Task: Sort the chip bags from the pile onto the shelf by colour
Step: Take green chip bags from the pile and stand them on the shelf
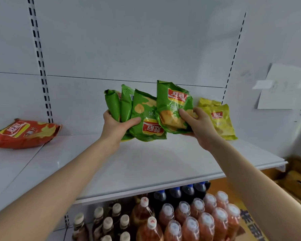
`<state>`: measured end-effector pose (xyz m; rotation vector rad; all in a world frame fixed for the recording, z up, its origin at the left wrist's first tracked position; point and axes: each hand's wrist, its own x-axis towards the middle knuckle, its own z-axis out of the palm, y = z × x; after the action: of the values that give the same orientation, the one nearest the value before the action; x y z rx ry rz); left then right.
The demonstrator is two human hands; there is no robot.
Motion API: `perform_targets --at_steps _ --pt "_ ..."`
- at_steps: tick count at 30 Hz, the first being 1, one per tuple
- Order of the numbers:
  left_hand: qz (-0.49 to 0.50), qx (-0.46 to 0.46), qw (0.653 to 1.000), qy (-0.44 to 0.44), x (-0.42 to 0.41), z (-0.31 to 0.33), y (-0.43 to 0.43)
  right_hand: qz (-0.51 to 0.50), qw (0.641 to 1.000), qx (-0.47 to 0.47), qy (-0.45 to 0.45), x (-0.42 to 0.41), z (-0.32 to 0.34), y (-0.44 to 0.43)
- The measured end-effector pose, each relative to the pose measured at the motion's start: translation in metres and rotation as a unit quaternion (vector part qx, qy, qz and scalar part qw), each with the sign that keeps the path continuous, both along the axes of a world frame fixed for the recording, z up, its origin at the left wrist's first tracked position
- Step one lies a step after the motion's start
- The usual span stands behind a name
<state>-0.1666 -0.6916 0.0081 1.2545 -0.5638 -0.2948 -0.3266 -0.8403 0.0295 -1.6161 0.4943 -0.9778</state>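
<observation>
Hands hold four green bags (142, 108) over the shelf (146, 164): the left hand (115, 125) curls round three, the right hand (199, 126) pinches the fourth (172, 101). One red bag (23, 134) lies far left; two yellow bags (220, 119) stand overlapped at right.

Left hand (116, 125), right hand (199, 126) grip green bags (146, 115) above shelf (146, 162)

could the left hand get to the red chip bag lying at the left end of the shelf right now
Probably not yet: the left hand grips several green bags, so it has no free fingers. The shelf between it and the red chip bag looks bare, so the path itself seems free.
</observation>
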Motion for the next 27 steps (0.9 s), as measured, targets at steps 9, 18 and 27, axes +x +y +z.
perform_targets --at_steps 9,18,27 --pt "-0.037 0.032 0.996 0.07 0.018 -0.02 -0.026 0.04 0.997 -0.007 0.059 0.018 -0.007 -0.042" --pt "0.025 0.034 0.998 0.044 0.03 -0.021 -0.023 0.24 0.947 -0.084 0.196 0.012 0.033 -0.084" --pt "0.098 0.033 0.994 0.029 0.025 -0.023 -0.02 0.097 0.989 -0.088 0.065 0.022 0.022 -0.112"
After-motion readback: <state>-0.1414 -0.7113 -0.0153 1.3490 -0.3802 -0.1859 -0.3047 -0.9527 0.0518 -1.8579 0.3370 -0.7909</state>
